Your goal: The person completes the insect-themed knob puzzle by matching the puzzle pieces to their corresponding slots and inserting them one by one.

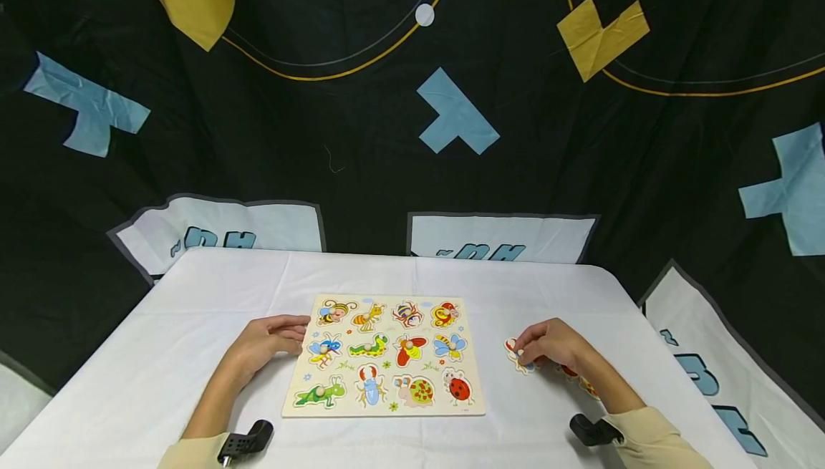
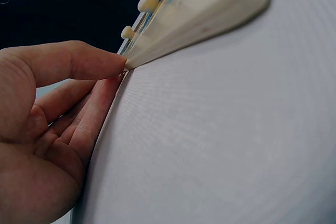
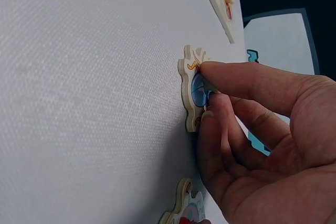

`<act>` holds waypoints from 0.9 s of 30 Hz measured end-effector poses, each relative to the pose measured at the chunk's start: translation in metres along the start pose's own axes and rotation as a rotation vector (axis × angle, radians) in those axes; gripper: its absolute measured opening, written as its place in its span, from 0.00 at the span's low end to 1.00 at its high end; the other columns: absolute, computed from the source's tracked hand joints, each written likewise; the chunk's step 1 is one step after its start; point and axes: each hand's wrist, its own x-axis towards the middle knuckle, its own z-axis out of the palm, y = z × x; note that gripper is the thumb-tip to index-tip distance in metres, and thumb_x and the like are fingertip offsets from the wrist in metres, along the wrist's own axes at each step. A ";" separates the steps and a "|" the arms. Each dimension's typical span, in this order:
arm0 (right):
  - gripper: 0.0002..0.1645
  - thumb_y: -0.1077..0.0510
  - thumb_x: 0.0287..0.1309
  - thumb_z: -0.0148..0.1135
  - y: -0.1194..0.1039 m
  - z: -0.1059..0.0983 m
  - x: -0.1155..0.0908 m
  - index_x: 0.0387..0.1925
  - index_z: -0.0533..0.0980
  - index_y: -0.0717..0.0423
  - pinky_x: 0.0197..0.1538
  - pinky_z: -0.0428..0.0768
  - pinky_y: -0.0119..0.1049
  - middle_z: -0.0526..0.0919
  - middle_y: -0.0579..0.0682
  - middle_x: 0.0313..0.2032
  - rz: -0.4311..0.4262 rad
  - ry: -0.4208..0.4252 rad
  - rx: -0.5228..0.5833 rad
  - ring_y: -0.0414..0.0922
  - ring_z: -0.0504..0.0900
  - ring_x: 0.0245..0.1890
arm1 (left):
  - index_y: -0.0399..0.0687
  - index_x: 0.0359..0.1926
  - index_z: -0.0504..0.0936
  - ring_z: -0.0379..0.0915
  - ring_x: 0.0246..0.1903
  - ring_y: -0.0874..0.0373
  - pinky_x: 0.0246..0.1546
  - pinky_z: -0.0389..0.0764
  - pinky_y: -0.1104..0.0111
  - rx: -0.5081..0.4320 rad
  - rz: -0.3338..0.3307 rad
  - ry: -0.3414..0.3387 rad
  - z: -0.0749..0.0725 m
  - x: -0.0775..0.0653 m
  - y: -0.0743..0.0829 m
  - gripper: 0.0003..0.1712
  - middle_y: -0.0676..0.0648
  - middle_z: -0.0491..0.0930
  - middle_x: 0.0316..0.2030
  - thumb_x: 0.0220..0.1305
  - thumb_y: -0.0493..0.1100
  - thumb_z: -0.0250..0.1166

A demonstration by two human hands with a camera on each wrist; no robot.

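A wooden knob puzzle board (image 1: 351, 379) with colourful insect pictures lies on the white table. My left hand (image 1: 273, 340) touches its left edge with extended fingers; in the left wrist view the thumb and fingertips (image 2: 113, 66) meet the board's edge. To the right of the board, my right hand (image 1: 551, 344) pinches a beetle puzzle piece (image 3: 191, 95), blue-bodied with red pincers, between thumb and fingers. That piece looks tilted against or just above the cloth; I cannot tell which. Partly hidden under the right hand lie other puzzle pieces (image 1: 588, 387), one with red on it (image 3: 190, 212).
White cloth covers the table (image 1: 380, 444). A black curtain (image 1: 290, 147) with blue and yellow patches hangs behind it. Small black cameras sit on the left wrist (image 1: 248, 442) and right wrist (image 1: 593, 429). Wooden knobs (image 2: 148, 2) stick up from the board.
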 end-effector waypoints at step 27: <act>0.11 0.61 0.35 0.74 -0.016 0.016 0.006 0.27 0.83 0.57 0.28 0.75 0.38 0.82 0.48 0.24 0.027 0.081 0.024 0.45 0.76 0.22 | 0.40 0.58 0.77 0.80 0.41 0.57 0.44 0.72 0.70 -0.020 0.013 -0.011 -0.001 -0.001 0.000 0.35 0.45 0.84 0.41 0.43 0.34 0.71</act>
